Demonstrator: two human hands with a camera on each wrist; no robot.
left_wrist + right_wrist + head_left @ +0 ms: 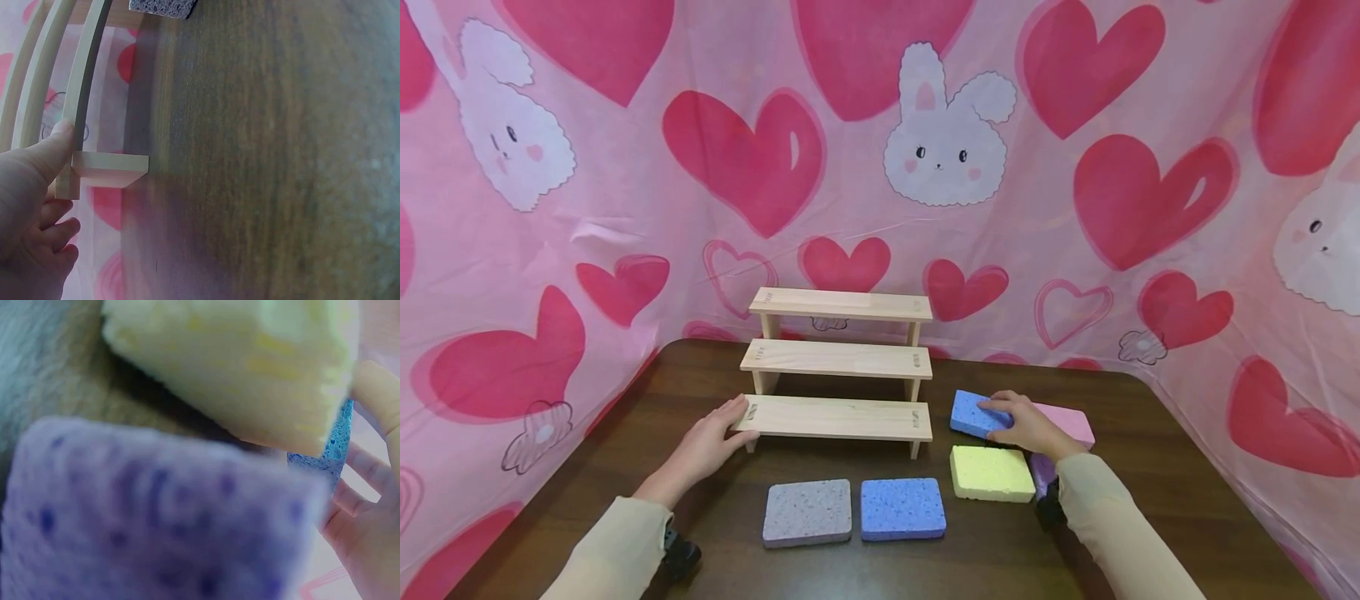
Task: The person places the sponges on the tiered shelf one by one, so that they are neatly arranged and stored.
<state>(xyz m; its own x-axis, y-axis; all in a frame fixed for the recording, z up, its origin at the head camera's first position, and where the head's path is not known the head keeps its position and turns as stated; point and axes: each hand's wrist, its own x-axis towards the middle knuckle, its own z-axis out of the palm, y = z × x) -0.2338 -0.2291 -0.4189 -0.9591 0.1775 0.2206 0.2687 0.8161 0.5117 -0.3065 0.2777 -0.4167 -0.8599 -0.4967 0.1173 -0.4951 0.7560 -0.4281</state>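
Note:
A three-step wooden shelf [842,418] stands at the table's middle. My left hand [703,450] grips the left end of its lowest step; in the left wrist view the thumb of that hand [31,200] lies on the board's edge [84,81], with the other fingers bent beyond it. Right of the shelf, my right hand [1030,427] holds a blue sponge [972,414], fingers over its top and thumb at its near side. In the right wrist view the hand [372,531] is partly hidden behind a yellow sponge [250,369], beside the blue sponge [337,440].
A grey sponge [807,512] and another blue sponge [902,508] lie before the shelf. The yellow sponge [991,473] is nearer than the held one. A purple sponge [1042,471] and a pink sponge [1071,422] lie partly under the right arm. A patterned cloth [850,200] hangs behind.

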